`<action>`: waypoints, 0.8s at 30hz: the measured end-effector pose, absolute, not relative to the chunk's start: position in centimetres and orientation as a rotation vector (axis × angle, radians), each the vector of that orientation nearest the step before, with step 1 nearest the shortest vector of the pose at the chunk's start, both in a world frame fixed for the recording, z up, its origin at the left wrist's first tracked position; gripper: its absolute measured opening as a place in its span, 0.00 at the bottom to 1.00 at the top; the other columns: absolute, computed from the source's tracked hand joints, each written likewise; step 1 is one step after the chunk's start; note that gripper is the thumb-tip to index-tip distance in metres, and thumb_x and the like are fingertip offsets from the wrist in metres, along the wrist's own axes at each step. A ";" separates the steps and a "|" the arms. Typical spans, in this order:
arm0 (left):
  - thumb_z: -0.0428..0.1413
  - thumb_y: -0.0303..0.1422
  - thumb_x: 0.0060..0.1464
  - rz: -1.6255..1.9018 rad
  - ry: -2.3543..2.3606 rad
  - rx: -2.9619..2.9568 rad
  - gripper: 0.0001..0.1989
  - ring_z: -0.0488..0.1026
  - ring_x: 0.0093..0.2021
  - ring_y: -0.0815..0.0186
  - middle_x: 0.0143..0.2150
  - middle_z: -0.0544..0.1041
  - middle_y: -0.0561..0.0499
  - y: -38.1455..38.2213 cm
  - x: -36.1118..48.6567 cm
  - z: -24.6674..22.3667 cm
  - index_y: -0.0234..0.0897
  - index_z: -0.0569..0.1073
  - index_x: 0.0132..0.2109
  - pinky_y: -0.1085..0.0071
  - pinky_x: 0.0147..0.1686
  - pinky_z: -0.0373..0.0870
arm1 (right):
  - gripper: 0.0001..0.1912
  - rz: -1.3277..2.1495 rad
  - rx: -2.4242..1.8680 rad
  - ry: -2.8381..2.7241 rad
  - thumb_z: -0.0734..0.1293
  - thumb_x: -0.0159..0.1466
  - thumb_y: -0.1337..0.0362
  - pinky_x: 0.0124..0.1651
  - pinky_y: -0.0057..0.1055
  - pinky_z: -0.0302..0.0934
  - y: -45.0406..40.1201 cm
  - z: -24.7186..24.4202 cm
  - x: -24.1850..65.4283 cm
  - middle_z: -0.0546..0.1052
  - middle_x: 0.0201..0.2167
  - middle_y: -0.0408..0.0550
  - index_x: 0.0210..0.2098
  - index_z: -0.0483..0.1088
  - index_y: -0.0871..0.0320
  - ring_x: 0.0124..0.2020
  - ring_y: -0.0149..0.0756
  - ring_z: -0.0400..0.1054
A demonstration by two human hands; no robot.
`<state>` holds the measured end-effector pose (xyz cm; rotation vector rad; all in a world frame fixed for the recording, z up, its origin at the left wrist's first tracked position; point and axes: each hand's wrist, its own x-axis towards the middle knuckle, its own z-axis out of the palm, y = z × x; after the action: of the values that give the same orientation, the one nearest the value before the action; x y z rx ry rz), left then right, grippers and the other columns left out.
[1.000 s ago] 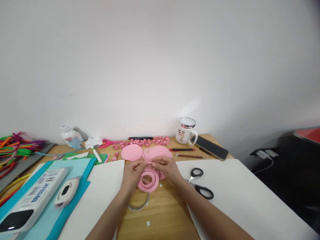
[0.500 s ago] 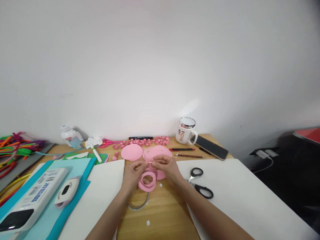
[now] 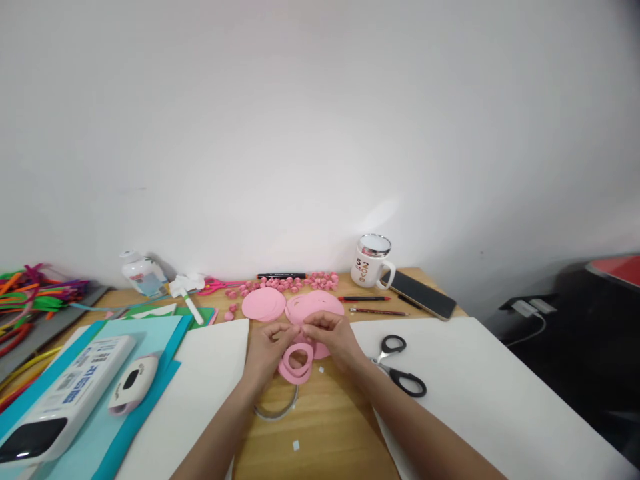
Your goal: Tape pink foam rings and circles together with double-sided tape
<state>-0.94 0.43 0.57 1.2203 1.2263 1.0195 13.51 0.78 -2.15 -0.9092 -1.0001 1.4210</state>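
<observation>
A strip of pink paper (image 3: 296,377), coiled in rings, hangs below my fingertips. My left hand (image 3: 267,343) pinches its upper end, mostly hidden by the fingers. My right hand (image 3: 336,335) is closed in a pinch at the same spot, its fingertips touching the left ones. Just behind my hands lie a stack of pink paper circles (image 3: 263,305) and some pink cut paper (image 3: 320,305). Several small rolled pink pieces (image 3: 295,285) are heaped farther back. A tape roll (image 3: 275,417) rests on the table below the coil.
Black-handled scissors (image 3: 400,367) lie on white paper (image 3: 465,387) at right. Beyond them are a pencil (image 3: 377,311), a mug (image 3: 371,263) and a phone (image 3: 425,293). Blue sheets (image 3: 155,340) at left carry a white box (image 3: 80,387) and a small white device (image 3: 134,385).
My fingertips have drawn slightly closer together, and the hanging pink coil has shifted a little. Everything else on the table stays where it was.
</observation>
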 end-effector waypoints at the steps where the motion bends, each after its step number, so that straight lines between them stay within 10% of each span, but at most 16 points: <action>1: 0.61 0.41 0.37 1.022 1.227 1.227 0.15 0.73 0.24 0.64 0.24 0.78 0.47 0.4 -0.9 0.7 0.31 0.78 0.28 0.73 0.25 0.68 | 0.11 1.422 -0.898 -1.013 0.73 0.43 0.61 0.28 0.27 0.61 0.8 -2.3 13.5 0.75 0.20 0.43 0.25 0.72 0.60 0.21 0.28 0.66; 24: 0.61 0.38 0.37 1.021 1.216 1.339 0.12 0.74 0.27 0.62 0.26 0.79 0.46 0.4 -0.9 0.9 0.33 0.78 0.28 0.72 0.28 0.70 | 0.12 1.394 -0.963 -1.083 0.73 0.43 0.59 0.28 0.28 0.61 0.8 -2.3 13.5 0.74 0.20 0.43 0.24 0.73 0.61 0.22 0.30 0.66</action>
<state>-0.94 0.44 0.89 1.3387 1.2162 1.0209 13.48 0.81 -2.30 -0.9631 -1.0826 1.3936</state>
